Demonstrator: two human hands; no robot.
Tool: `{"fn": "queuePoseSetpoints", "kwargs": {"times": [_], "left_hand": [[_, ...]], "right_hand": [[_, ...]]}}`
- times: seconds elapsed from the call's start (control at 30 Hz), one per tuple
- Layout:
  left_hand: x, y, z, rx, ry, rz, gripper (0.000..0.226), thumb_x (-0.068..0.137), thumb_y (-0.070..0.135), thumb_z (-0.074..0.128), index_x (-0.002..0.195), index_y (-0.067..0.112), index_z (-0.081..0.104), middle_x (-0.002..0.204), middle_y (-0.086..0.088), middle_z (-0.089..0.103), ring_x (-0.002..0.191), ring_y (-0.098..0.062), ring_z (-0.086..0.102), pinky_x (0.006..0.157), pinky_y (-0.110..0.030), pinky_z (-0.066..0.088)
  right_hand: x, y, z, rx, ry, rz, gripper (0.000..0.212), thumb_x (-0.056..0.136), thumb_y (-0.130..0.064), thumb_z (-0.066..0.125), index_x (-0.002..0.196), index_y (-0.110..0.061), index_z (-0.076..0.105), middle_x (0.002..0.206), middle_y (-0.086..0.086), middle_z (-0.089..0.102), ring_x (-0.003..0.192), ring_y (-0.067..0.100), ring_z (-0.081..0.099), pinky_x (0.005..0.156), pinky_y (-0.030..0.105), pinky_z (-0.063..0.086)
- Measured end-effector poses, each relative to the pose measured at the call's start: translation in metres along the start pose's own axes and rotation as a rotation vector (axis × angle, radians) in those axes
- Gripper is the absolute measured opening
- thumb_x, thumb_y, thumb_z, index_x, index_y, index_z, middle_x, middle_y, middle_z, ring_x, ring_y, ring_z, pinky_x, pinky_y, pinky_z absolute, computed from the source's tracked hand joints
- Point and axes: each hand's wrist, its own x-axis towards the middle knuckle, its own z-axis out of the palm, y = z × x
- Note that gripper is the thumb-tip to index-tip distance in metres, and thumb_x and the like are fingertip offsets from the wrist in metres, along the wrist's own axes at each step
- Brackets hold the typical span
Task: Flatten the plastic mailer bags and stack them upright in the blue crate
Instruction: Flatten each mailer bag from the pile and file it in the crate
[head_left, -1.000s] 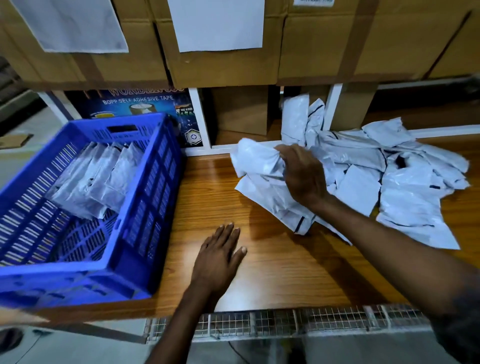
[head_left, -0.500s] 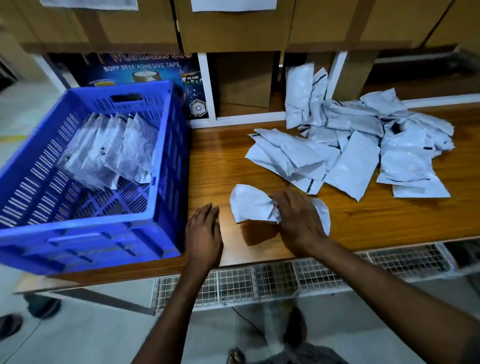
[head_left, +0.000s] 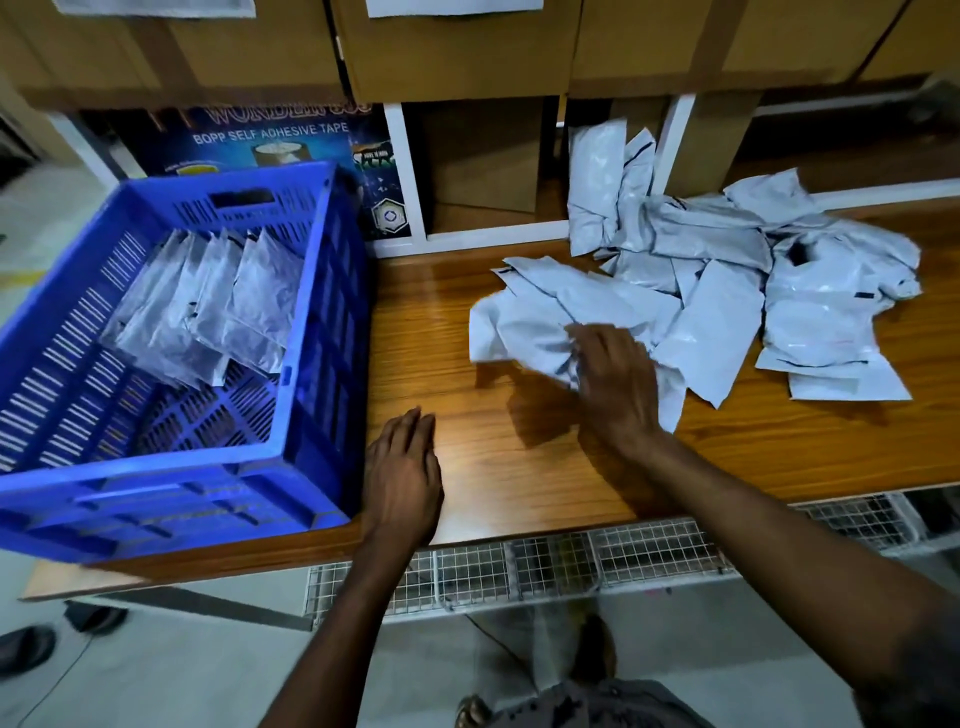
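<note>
Head view, right hand (head_left: 615, 384) blurred, gripping mailer (head_left: 519, 332)

There was one blue slatted plastic crate (head_left: 156, 499), five upright grey plastic mailer bags (head_left: 213, 312) inside it, one crumpled mailer bag (head_left: 514, 332) gripped separately, and perhaps a dozen more in the overlapping loose heap (head_left: 727, 301). Two hands showed: left hand (head_left: 402, 478), right hand (head_left: 615, 384).
</note>
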Motion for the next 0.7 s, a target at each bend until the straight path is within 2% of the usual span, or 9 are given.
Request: {"fn": "queuePoseSetpoints", "kwargs": {"times": [0.1,0.23,0.33,0.43,0.53,0.63,0.7], "left_hand": [[0.000,0.002,-0.001,0.033,-0.027,-0.024,0.055,0.096,0.026,0.039,0.149,0.018,0.052,0.157,-0.005,0.047,0.142,-0.028,0.041,0.117,-0.047,0.037],[0.000,0.001,-0.002,0.016,-0.030,-0.015,0.058,0.095,0.029,0.033,0.148,0.016,0.054,0.157,-0.006,0.047,0.142,-0.029,0.043,0.117,-0.047,0.037],[-0.001,0.001,-0.004,-0.018,-0.025,-0.019,0.057,0.095,0.028,0.034,0.147,0.015,0.055,0.156,-0.006,0.048,0.142,-0.029,0.042,0.118,-0.046,0.035],[-0.001,0.002,-0.005,-0.036,-0.022,-0.021,0.056,0.096,0.026,0.034,0.146,0.014,0.055,0.156,-0.007,0.048,0.143,-0.030,0.042,0.118,-0.046,0.035],[-0.002,0.001,-0.005,-0.056,-0.030,-0.011,0.053,0.099,0.024,0.036,0.146,0.013,0.056,0.157,-0.007,0.048,0.143,-0.031,0.042,0.118,-0.047,0.035],[-0.002,0.001,-0.005,-0.098,-0.035,-0.005,0.050,0.102,0.024,0.035,0.147,0.012,0.055,0.156,-0.008,0.048,0.144,-0.032,0.041,0.118,-0.048,0.034],[-0.004,0.002,-0.011,-0.256,0.026,-0.049,0.049,0.104,0.023,0.035,0.146,0.011,0.055,0.153,-0.009,0.052,0.142,-0.030,0.045,0.119,-0.045,0.035]], "right_hand": [[0.023,0.001,0.006,0.005,0.006,-0.123,0.032,0.096,-0.011,0.059,0.127,-0.013,0.068,0.130,0.009,0.066,0.107,0.029,0.062,0.080,0.038,0.051],[0.006,-0.016,0.008,0.019,0.086,-0.206,0.027,0.096,-0.007,0.062,0.120,-0.013,0.073,0.126,0.007,0.067,0.103,0.027,0.061,0.077,0.036,0.046],[-0.023,-0.025,0.017,0.092,-0.031,-0.253,0.026,0.092,-0.002,0.062,0.114,-0.011,0.073,0.116,0.007,0.068,0.099,0.028,0.064,0.076,0.036,0.048],[-0.047,-0.025,0.018,0.126,-0.154,-0.258,0.029,0.089,0.000,0.063,0.115,-0.010,0.071,0.115,0.006,0.069,0.103,0.026,0.063,0.080,0.036,0.051],[-0.067,-0.024,0.016,0.119,-0.278,-0.217,0.041,0.084,-0.005,0.073,0.123,-0.016,0.069,0.122,0.003,0.068,0.109,0.025,0.060,0.084,0.037,0.049],[-0.086,-0.022,0.015,0.117,-0.429,-0.231,0.067,0.068,0.005,0.077,0.130,-0.019,0.066,0.132,0.003,0.064,0.119,0.026,0.057,0.088,0.038,0.051],[-0.090,-0.023,0.009,0.155,-0.448,-0.205,0.076,0.064,0.010,0.073,0.135,-0.016,0.063,0.138,0.007,0.061,0.125,0.028,0.055,0.093,0.042,0.051]]}}
